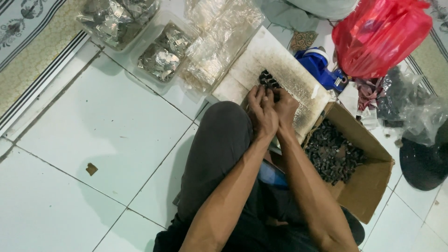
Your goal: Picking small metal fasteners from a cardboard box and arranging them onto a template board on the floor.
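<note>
Both hands pinched on small dark parts atop white board: left hand, right hand. Imo keep rows tight, refill from cardboard box.

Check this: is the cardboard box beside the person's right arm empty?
No, the cardboard box is open and holds a heap of small dark parts.

We sit on a floor of pale glossy tiles, a patterned mat along its edge. Directly on it lie a white perforated board, two clear tubs of silvery metal pieces, crumpled clear plastic bags, an open cardboard box of small dark parts, a red plastic bag and a brown scrap.
</note>
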